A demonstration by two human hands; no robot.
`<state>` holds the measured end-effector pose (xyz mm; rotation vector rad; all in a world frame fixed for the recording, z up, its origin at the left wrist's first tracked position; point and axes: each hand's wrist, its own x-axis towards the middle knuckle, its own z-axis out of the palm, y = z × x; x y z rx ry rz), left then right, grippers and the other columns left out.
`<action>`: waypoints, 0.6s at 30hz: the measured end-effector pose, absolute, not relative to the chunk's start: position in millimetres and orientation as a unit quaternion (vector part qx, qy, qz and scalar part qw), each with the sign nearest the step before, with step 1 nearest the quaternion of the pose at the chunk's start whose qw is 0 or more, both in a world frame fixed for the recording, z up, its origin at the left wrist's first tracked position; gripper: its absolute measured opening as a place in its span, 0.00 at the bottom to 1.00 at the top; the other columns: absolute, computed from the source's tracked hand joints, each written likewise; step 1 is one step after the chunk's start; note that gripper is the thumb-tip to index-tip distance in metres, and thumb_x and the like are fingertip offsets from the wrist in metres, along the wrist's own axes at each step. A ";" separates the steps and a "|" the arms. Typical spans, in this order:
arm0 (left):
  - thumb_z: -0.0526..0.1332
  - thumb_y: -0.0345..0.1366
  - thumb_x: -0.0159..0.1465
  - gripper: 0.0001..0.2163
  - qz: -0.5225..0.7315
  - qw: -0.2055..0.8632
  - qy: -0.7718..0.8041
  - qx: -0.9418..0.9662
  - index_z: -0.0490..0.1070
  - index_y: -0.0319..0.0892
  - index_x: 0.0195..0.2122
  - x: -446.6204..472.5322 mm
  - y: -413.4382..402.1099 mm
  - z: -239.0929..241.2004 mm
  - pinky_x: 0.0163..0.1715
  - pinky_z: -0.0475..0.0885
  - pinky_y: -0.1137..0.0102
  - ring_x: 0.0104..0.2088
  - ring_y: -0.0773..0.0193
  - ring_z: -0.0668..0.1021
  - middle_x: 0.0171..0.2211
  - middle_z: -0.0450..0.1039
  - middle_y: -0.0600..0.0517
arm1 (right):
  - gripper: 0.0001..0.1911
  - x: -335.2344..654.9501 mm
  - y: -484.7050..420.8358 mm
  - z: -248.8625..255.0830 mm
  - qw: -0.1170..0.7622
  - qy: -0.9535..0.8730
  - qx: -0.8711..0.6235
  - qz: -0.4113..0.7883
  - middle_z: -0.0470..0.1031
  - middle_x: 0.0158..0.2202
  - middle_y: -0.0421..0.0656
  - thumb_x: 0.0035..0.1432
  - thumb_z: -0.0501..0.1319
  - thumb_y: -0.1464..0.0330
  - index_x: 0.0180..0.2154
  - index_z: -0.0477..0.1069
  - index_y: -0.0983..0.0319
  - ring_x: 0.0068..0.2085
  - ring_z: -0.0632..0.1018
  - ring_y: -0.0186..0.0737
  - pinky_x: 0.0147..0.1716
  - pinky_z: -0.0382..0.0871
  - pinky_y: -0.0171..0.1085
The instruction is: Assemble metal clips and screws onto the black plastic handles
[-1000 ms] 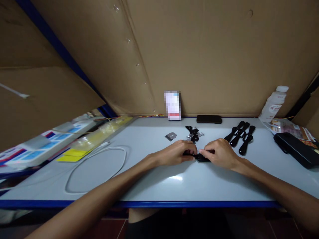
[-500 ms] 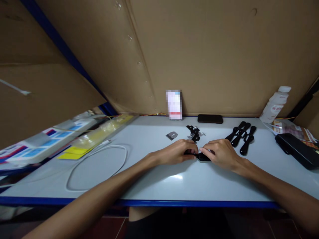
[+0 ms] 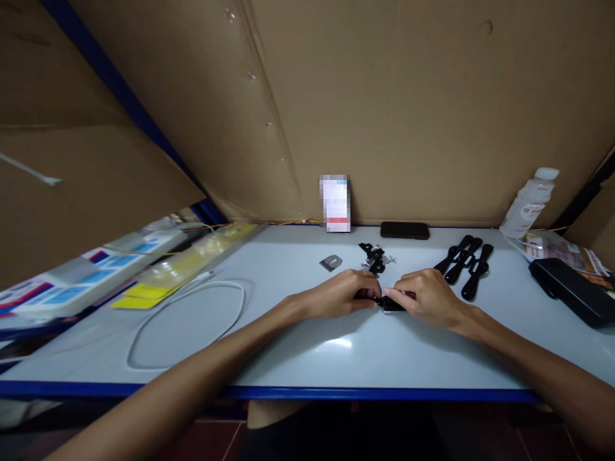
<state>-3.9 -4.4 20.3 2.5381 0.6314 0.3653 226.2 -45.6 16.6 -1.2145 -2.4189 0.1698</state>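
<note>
A black spokeshave (image 3: 394, 306) lies low over the tabletop between my hands, with a pale strip along its near edge. The fingers of my left hand (image 3: 354, 292) are curled round its left end. My right hand (image 3: 423, 294) is closed on its right part, thumb and fingertips pressed near the middle. Much of the tool is hidden by my fingers. Just beyond them sit black cap pieces (image 3: 378, 264) in a pile with small silver screws (image 3: 390, 259). Left of that pile rests a grey slotted blade (image 3: 331, 262). Several black two-handled spokeshave bodies (image 3: 465, 257) lie to the right.
A lit phone (image 3: 337, 203) leans against the cardboard wall, and a dark phone (image 3: 404, 230) lies nearby. At right are a bottle (image 3: 527, 205) and a black case (image 3: 569, 291). A looped white cable (image 3: 243, 301), yellow packaging (image 3: 144, 293) and a power strip (image 3: 96, 275) occupy the left.
Almost nothing differs. My fingers have shifted very slightly on the spokeshave, and the loose parts lie where they were.
</note>
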 end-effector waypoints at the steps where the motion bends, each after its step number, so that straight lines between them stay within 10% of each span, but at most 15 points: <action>1: 0.61 0.30 0.67 0.04 0.136 0.248 0.238 0.929 0.75 0.39 0.40 -4.0 -4.2 19.7 0.36 0.69 0.67 0.35 0.62 0.75 0.36 0.75 0.49 | 0.23 226.4 -45.0 17.6 0.219 -0.867 -0.442 0.068 0.71 0.22 0.39 0.70 0.56 0.63 0.22 0.74 0.59 0.25 0.65 0.34 0.29 0.53 0.38; 18: 0.61 0.30 0.67 0.06 0.130 0.243 0.245 0.930 0.75 0.41 0.44 -4.0 -4.7 19.9 0.36 0.69 0.67 0.35 0.63 0.75 0.39 0.76 0.49 | 0.27 231.2 -37.9 18.8 0.219 -0.832 -0.505 0.071 0.63 0.17 0.38 0.69 0.58 0.63 0.16 0.66 0.60 0.22 0.58 0.33 0.27 0.48 0.39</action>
